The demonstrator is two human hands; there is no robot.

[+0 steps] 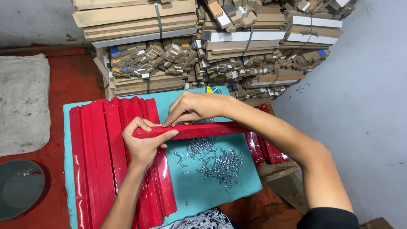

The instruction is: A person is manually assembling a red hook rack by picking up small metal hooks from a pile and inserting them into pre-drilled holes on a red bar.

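L hand [144, 142] wraps shut round the near end of a red moulding strip [199, 130], held level over a teal mat [203, 191]; R hand [190, 108] pinches fingertips closed at strip's top edge, prob. on a small metal hook, too tiny to confirm; pile of metal hooks [216, 161] lies just below on mat; more red strips [106, 157] stacked at left.

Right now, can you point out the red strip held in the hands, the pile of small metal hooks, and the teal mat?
Glossy red strip held crosswise [212, 130], head view: bare middle of its length.
Pile of small silver metal hooks [220, 163], head view: dense centre.
Teal mat [250, 180], head view: bare right corner.
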